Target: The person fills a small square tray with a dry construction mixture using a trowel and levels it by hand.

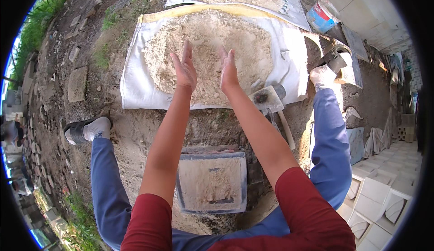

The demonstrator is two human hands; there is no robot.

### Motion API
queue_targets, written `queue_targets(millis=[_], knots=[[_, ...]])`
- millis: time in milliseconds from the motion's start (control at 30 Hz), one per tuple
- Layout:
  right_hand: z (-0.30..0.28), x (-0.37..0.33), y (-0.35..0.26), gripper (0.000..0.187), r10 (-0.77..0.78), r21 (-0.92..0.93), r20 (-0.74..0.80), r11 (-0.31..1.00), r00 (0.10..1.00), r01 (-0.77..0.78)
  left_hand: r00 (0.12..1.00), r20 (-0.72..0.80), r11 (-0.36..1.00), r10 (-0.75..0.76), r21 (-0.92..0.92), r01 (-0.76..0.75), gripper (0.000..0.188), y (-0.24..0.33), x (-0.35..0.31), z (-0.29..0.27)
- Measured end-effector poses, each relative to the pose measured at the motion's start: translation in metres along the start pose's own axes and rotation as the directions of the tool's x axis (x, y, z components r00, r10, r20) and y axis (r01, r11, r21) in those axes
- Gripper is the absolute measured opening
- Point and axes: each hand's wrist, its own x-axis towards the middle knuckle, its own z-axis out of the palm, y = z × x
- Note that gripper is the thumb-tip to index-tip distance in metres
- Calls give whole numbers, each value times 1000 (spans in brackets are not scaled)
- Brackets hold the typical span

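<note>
My left hand (pixel 184 71) and my right hand (pixel 229 72) are held over a heap of pale, crumbly powder (pixel 210 29), palms facing each other with a gap between them. Their fingers are stretched out and dusted with powder, and neither hand grips anything. Whether they touch the heap, I cannot tell. Under it lies a white woven sack (pixel 134 86) with a yellowish far edge. By my right forearm, at the sack's near edge, is a dusty square plate (pixel 267 98) beside a pale handle (pixel 286 130); how they join is unclear.
Between my legs lies a dusty square panel (pixel 211 183) with a dark blue-grey border. Beyond the first sack, another sack (pixel 298 7) carries more powder. A red, white and blue bucket (pixel 322 16) stands far right. Pale square pieces (pixel 373 196) are stacked lower right. Stones (pixel 77 83) dot the ground leftward.
</note>
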Motion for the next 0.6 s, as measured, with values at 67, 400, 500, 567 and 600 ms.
queue_targets(millis=[67,400,500,567,600], knots=[[-12,-9,-3,85,-61,-44,56,997,997,64,997,82,997,-8,80,1,97,12,-16,-2],[-20,-202,-47,64,-150,-667,214,700,965,256,999,37,847,1,530,-21,58,59,-248,-44],[-36,-265,-37,61,-202,-757,393,483,897,441,996,14,634,92,770,-69,52,52,-321,-42],[-44,-308,-36,66,-186,-820,562,1,806,573,997,34,489,75,870,-66,54,50,-362,-43],[-45,-329,-33,78,-112,-830,557,-45,823,555,984,142,303,106,938,-167,55,53,-377,-45]])
